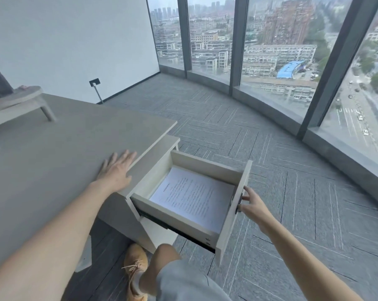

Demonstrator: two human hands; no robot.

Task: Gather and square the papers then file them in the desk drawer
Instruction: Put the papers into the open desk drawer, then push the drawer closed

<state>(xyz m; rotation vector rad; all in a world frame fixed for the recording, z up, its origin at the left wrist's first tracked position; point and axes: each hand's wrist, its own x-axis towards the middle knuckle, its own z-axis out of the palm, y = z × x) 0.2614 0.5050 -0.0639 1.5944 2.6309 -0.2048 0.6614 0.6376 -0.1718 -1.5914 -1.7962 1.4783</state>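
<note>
Right hand pinches the handle — open drawer holds squared papers; left hand flat.

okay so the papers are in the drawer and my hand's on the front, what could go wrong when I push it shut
Two things, probably. The right hand has its fingertips at the dark handle on the drawer front; if they curl over the edge, they could get pinched as the drawer closes. The papers lie flat but slightly askew in the drawer, so a hard shove might slide them and fan the stack. The left hand rests flat on the desk top near the edge, clear of the drawer's path.
</note>
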